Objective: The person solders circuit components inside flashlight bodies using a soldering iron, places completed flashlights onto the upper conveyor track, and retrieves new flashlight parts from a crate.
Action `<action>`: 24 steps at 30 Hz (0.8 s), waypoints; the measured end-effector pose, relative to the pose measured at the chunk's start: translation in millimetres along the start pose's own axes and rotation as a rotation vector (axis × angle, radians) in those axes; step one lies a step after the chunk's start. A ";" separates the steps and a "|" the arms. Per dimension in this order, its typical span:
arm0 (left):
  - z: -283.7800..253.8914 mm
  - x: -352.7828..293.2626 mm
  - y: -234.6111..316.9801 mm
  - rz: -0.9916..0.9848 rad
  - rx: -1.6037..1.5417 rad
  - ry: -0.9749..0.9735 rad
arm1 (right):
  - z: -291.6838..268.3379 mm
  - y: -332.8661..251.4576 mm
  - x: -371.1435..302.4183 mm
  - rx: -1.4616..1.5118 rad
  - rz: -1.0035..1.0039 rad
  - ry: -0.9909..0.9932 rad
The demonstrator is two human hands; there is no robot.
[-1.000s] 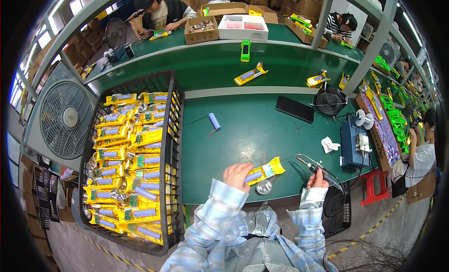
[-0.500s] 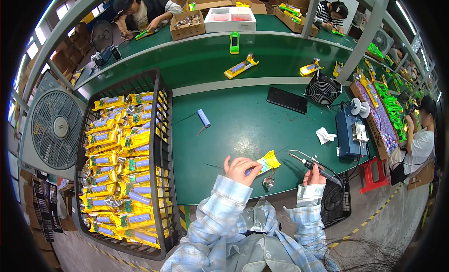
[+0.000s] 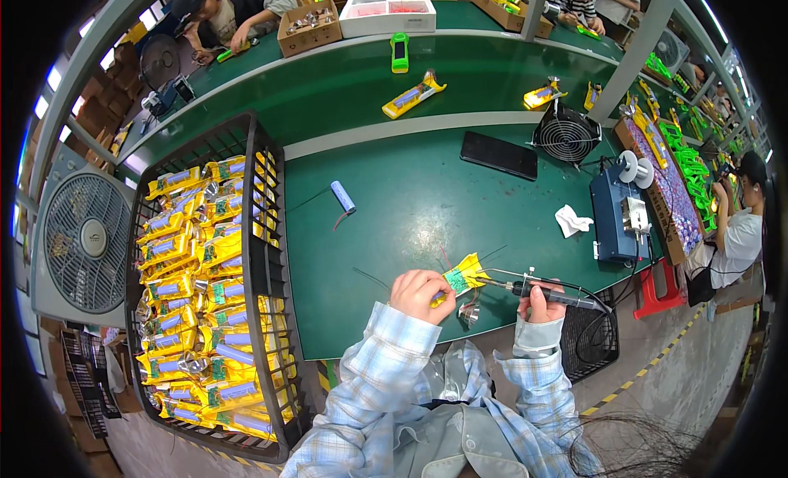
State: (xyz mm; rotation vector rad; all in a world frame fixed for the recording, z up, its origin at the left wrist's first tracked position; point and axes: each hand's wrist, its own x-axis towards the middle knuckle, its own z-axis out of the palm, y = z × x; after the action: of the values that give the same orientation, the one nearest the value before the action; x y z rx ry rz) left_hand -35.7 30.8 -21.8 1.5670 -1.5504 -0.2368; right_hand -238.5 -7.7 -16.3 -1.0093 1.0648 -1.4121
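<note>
Logging from my end: main change is the soldering iron (image 3: 562, 296), which was well to the right of the yellow case (image 3: 471, 267) a second ago, apart from it half a second ago, and now has its tip right up by the case's flared end. I can't tell if tip and case touch. I read that as the iron having come to the work rather than waiting beside it. Right hand (image 3: 540, 303) is closed round the iron's handle. Left hand (image 3: 420, 296) has its fingers bent over the other end of the case, gripping it and hiding most of the battery inside; only a bit of blue shows. The case sits near the front edge of the green bench (image 3: 369, 223), between the hands, its green circuit board (image 3: 456, 281) facing up, thin wires sticking out. Silver cup (image 3: 469, 314) just below it showed its round face a second ago; now I see it side-on. Loose blue battery (image 3: 343, 197) lies farther back, untouched, between the case and the black basket (image 3: 257, 232) full of similar pieces. Blue soldering box (image 3: 612, 219) and white tissue (image 3: 572, 222) stay to the right.
</note>
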 end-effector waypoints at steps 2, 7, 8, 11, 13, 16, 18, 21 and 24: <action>-1.4 1.1 0.8 0.000 -0.029 -0.026 | 1.8 -1.4 0.6 0.007 0.014 0.011; -0.1 4.7 0.2 -0.004 -0.073 -0.022 | 5.7 -3.5 1.0 -0.047 0.017 -0.008; 0.5 5.4 0.4 -0.022 -0.071 -0.019 | 6.8 -3.0 1.2 -0.043 0.025 -0.006; 1.0 7.0 1.5 -0.072 -0.071 -0.029 | 8.7 -0.7 2.0 -0.044 0.069 -0.015; 0.3 8.5 2.6 -0.082 -0.072 -0.045 | 7.6 0.4 3.4 -0.073 0.073 -0.038; -2.4 9.2 4.2 -0.052 -0.055 -0.087 | 6.6 4.1 5.7 -0.080 0.054 -0.050; -4.7 9.0 4.3 -0.053 -0.063 -0.104 | 4.9 5.1 7.5 -0.097 0.053 -0.053; -4.9 8.9 4.8 -0.071 -0.070 -0.094 | 2.7 4.7 8.3 -0.137 0.085 -0.050; -3.3 8.7 4.3 -0.089 -0.072 -0.081 | 2.7 4.5 7.4 -0.137 0.097 -0.048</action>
State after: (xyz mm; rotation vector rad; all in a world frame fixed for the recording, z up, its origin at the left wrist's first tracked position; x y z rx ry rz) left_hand -34.8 25.5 -13.2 1.5882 -1.5187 -0.4053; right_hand -235.5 -15.5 -19.8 -1.0700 1.1716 -1.2442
